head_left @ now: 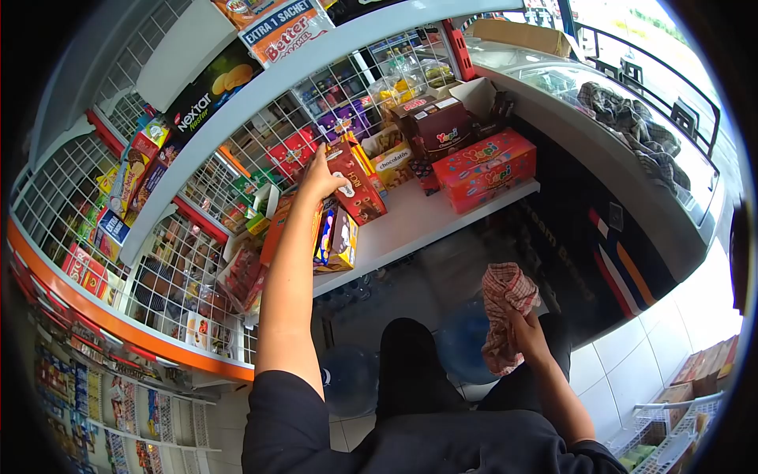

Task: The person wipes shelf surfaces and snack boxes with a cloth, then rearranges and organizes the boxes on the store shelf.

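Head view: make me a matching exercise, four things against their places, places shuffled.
Things:
1. left hand
2. checked cloth
3. Nextar box
4. Chocolatos box

Places:
A. on the upper shelf
B. in the right hand
C. on the lower shelf
D. against a red box

Pairs: 1-D, 2-B, 3-A, 4-C

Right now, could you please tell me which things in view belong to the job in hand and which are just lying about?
Likely part of the job:
red box, left hand on it
checked cloth, in the right hand's grip
white shelf, bearing other boxes

Seemingly just lying about:
crumpled dark cloth, on the freezer
brown carton, at its far end
blue jug, below the shelf
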The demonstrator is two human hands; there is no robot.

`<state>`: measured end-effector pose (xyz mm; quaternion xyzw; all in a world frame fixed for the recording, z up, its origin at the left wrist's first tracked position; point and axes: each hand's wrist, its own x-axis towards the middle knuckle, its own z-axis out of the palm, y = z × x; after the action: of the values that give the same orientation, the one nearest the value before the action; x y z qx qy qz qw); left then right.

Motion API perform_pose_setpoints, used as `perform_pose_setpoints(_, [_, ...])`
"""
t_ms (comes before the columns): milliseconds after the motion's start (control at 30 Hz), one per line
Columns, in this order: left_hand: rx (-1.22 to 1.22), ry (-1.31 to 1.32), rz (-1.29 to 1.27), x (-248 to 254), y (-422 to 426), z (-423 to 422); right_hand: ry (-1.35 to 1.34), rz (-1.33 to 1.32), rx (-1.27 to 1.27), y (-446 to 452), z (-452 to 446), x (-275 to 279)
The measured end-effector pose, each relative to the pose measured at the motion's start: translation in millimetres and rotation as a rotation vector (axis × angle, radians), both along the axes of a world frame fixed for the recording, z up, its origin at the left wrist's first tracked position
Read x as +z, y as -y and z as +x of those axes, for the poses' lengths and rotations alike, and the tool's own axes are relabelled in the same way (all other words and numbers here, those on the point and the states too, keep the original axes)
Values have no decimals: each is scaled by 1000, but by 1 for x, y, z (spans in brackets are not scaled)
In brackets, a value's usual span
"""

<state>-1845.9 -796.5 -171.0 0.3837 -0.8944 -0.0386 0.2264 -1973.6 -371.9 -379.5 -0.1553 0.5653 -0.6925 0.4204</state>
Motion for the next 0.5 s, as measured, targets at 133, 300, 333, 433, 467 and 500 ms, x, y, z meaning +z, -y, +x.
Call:
perform_pose_setpoints(133, [-59,-113,-66,-2,-10,12,-48,-41,-58,1,1,-4])
perform_pose_setpoints(300, [-177,-301,-174,-20,-46,20,-21,10,-8,3,0,1])
perform_pose_setpoints(333, [-154,-347,-130,-23,-56,19,-54,-2,-53,4,1,1])
perform_pose_setpoints(433, [-194,-504,138,-29,-80,16,-21,-6,18,-1,-3,6])
perform_pose_setpoints(467, [-231,-533,111,-34,-83,15,-25,-3,19,-1,-2,7])
perform_pose_setpoints(500, [-337,-596,155,-37,-85,11,-71,-14,-20,-1,-2,7])
